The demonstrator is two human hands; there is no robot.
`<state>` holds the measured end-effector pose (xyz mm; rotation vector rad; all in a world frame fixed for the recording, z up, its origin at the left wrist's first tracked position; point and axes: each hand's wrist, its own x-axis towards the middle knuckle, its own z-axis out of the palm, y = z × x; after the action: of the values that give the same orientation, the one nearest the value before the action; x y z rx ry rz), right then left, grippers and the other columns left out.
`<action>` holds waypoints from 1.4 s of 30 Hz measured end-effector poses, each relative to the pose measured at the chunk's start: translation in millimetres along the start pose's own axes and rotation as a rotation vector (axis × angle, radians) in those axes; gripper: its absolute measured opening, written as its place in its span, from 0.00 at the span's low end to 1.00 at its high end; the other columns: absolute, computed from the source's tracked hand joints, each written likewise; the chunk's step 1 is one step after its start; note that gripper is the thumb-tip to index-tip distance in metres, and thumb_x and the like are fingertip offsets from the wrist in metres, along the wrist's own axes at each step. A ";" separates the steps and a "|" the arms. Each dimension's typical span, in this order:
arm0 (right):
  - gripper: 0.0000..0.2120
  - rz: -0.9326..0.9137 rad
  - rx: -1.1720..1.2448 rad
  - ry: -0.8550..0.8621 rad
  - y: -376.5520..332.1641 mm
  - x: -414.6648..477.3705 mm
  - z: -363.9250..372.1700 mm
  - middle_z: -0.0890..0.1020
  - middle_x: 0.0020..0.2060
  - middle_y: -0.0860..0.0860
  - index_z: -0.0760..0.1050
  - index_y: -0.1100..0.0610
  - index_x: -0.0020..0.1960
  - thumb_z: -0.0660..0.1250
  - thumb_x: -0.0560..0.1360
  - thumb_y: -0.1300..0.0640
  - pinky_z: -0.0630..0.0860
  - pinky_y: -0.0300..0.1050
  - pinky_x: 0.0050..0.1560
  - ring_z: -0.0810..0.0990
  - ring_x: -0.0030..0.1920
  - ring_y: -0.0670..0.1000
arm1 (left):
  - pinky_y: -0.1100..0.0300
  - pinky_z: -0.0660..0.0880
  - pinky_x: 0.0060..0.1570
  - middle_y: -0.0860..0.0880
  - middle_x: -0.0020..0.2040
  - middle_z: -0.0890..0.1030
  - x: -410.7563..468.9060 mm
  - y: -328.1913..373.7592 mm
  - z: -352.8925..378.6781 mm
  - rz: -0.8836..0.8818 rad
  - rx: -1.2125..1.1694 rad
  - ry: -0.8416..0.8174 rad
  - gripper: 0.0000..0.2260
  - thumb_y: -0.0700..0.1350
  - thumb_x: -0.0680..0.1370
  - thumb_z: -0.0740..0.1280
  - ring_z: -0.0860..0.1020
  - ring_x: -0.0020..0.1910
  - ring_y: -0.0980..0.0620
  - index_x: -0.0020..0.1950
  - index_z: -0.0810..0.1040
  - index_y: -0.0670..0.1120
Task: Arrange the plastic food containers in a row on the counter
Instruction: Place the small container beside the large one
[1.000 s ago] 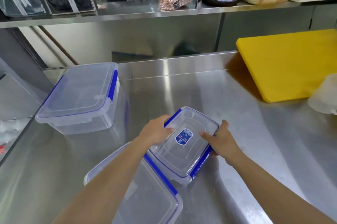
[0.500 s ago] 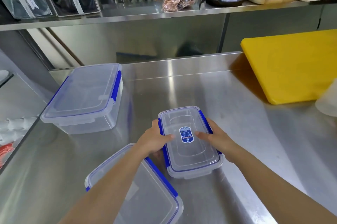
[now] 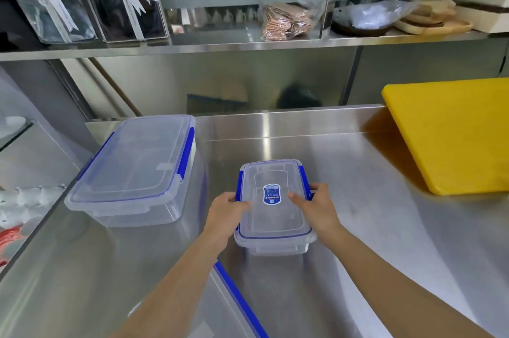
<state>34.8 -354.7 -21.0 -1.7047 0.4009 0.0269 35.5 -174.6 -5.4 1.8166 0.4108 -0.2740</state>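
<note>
A small clear container (image 3: 272, 216) with blue clips and a blue label on its lid sits in the middle of the steel counter (image 3: 371, 227). My left hand (image 3: 227, 209) grips its left side and my right hand (image 3: 316, 208) grips its right side, thumbs on the lid. A large clear container (image 3: 135, 169) with blue clips stands to the left, near the back of the counter. Another large container (image 3: 237, 302) lies at the near edge, mostly hidden under my left forearm; only its blue clip and part of the lid show.
A yellow cutting board (image 3: 451, 133) lies at the back right of the counter. A steel shelf (image 3: 248, 45) above carries clear gift boxes with ribbons, a bag of brown items and wooden trays. The counter's left edge drops off beside the large container.
Both hands have turned the small container from a slant to lengthwise and moved it away from me, off the near large container and onto the counter.
</note>
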 end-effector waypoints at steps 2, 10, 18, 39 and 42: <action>0.18 -0.014 0.006 0.009 -6.2 15.8 13.6 0.74 0.40 0.47 0.62 0.56 0.55 0.70 0.73 0.57 0.74 0.40 0.38 0.76 0.38 0.44 | 0.62 0.73 0.34 0.45 0.49 0.81 15.2 4.2 -2.9 0.015 -0.030 0.059 0.10 0.40 0.73 0.68 0.78 0.42 0.50 0.53 0.77 0.41; 0.17 -0.007 -0.005 -0.038 -19.9 92.1 72.8 0.74 0.42 0.48 0.62 0.56 0.53 0.69 0.73 0.55 0.74 0.42 0.42 0.77 0.44 0.52 | 0.46 0.77 0.59 0.45 0.60 0.77 76.5 16.6 -6.2 0.054 0.153 0.264 0.22 0.47 0.72 0.69 0.78 0.57 0.44 0.65 0.72 0.46; 0.17 -0.032 -0.060 -0.042 -28.7 152.0 103.6 0.74 0.43 0.48 0.63 0.57 0.56 0.67 0.74 0.55 0.69 0.35 0.33 0.75 0.38 0.46 | 0.52 0.67 0.68 0.48 0.72 0.67 128.9 28.3 -15.1 0.145 0.348 0.195 0.28 0.50 0.77 0.65 0.68 0.70 0.47 0.74 0.61 0.46; 0.30 -0.277 -0.384 -0.130 -6.5 11.5 79.4 0.75 0.63 0.52 0.66 0.50 0.68 0.63 0.69 0.39 0.69 0.52 0.63 0.71 0.62 0.51 | 0.55 0.60 0.70 0.49 0.76 0.64 -6.0 -6.6 -56.6 0.181 0.448 0.158 0.28 0.55 0.77 0.62 0.64 0.74 0.49 0.75 0.61 0.49; 0.37 -0.212 -0.320 -0.236 -0.7 -23.7 77.0 0.72 0.68 0.54 0.65 0.52 0.70 0.63 0.66 0.35 0.68 0.54 0.67 0.71 0.65 0.51 | 0.55 0.60 0.70 0.46 0.74 0.67 -39.3 -21.6 -65.3 0.175 0.438 0.184 0.27 0.53 0.77 0.64 0.65 0.73 0.47 0.74 0.64 0.46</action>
<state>28.8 -274.8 -28.4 -2.0253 0.0382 0.1425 -10.8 -112.0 9.2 2.3040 0.3328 -0.0767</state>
